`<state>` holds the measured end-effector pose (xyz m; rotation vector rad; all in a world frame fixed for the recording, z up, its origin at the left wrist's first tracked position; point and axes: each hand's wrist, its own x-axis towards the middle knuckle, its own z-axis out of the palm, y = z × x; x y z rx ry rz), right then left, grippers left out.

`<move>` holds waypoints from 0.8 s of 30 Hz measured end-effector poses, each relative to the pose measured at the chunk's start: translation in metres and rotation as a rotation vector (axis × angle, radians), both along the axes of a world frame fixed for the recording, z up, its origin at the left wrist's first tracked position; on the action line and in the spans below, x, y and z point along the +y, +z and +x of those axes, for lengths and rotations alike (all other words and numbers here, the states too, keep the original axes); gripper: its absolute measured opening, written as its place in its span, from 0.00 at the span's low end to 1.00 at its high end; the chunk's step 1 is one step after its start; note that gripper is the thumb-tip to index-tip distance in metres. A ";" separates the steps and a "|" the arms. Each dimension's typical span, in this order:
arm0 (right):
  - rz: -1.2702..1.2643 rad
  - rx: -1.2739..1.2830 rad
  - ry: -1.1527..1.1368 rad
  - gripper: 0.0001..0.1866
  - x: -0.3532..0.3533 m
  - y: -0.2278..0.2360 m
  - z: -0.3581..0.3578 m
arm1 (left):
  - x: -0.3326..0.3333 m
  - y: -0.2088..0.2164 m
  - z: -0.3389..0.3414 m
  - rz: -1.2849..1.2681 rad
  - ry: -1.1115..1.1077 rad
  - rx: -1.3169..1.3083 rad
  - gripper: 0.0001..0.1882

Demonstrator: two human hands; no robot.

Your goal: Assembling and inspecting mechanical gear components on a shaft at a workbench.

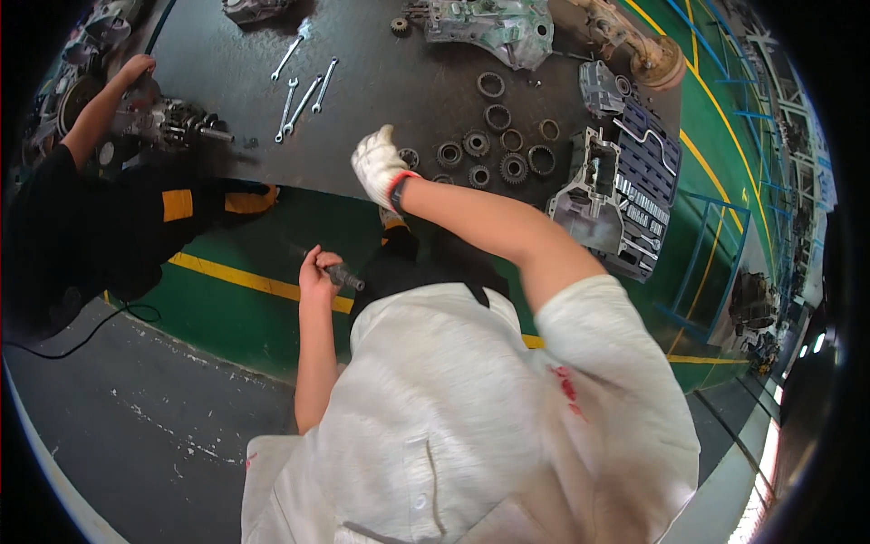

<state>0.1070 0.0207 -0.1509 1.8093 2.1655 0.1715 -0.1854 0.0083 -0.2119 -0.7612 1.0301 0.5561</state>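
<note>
My left hand [317, 272], bare, is closed around a dark grey stepped metal shaft [345, 276], held low in front of the workbench. The shaft's thin end points right, toward my body. My right hand [375, 167] wears a white glove with a red cuff and is at the bench's near edge, left of the gears. Its fingers are curled in and the palm is hidden, so what it holds, if anything, does not show. Closest to it lies a small gear ring [409, 158], partly behind the glove. Several more gears and rings [476, 142] lie to the right.
A co-worker's hand [138, 69] rests by a gear assembly [172, 122] at left. Several wrenches [299, 107] lie mid-bench. A gearbox housing [489, 32] is at the back, an open housing [589, 186] and a socket tool case [648, 150] at right. A black cable [86, 343] crosses the floor.
</note>
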 end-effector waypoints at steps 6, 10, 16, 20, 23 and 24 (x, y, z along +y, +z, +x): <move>-0.302 0.760 -0.787 0.30 -0.143 0.093 0.051 | -0.012 0.004 0.016 -0.010 0.086 0.096 0.18; -0.110 0.421 -1.031 0.39 -0.206 0.013 0.153 | -0.018 -0.001 0.038 -0.089 0.066 0.157 0.18; -0.450 0.321 -0.959 0.43 -0.197 -0.065 0.203 | -0.039 0.032 0.068 -0.039 0.085 0.097 0.18; -0.433 0.253 -0.944 0.43 -0.192 -0.072 0.202 | -0.051 0.045 0.085 -0.034 0.152 0.114 0.17; -0.479 0.373 -0.926 0.45 -0.191 -0.051 0.209 | -0.057 0.048 0.092 -0.037 0.173 0.198 0.18; -0.479 0.368 -0.914 0.45 -0.194 -0.037 0.207 | -0.059 0.048 0.092 -0.032 0.190 0.209 0.18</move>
